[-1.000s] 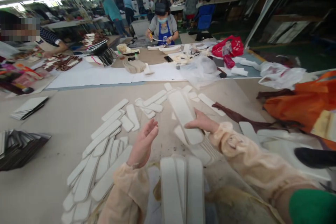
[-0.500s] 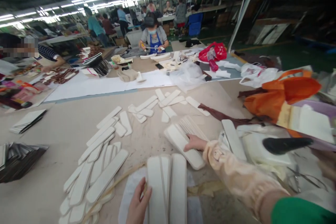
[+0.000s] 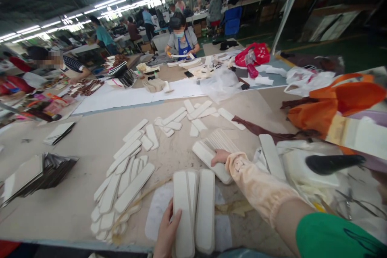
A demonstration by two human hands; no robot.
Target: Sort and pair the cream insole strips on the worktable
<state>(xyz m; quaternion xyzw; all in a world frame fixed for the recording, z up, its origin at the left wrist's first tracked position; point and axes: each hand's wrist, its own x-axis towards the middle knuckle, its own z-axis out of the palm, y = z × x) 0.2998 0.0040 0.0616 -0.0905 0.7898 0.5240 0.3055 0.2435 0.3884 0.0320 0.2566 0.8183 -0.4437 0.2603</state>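
Note:
My left hand (image 3: 168, 227) is at the near left of a small group of long, white, round-ended panels (image 3: 183, 213). Its thumb lies over the left panel's edge and its fingers are at the side, closed on it. Another white panel (image 3: 205, 209) lies just right of that group. Farther up, my right hand (image 3: 220, 157), in a peach sleeve cover, is closed over a slanted stack of white panels (image 3: 201, 151); some fingertips are hidden. Behind that stack, more panels lean in a fanned row (image 3: 223, 140).
Loose white panels (image 3: 133, 187) lie heaped to the left, with more scattered (image 3: 198, 111) beyond. Dark-edged folded pieces (image 3: 45, 173) sit far left. At right are a brown cloth strip (image 3: 256, 129), an orange bag (image 3: 332, 105), a black handle (image 3: 334, 164) and scissors (image 3: 349, 197). Co-workers (image 3: 183, 42) sit across the table.
The view has shifted, showing more of the table's left side and near edge. My left thumb has come over the edge of the left panel. My right hand remains on its stack.

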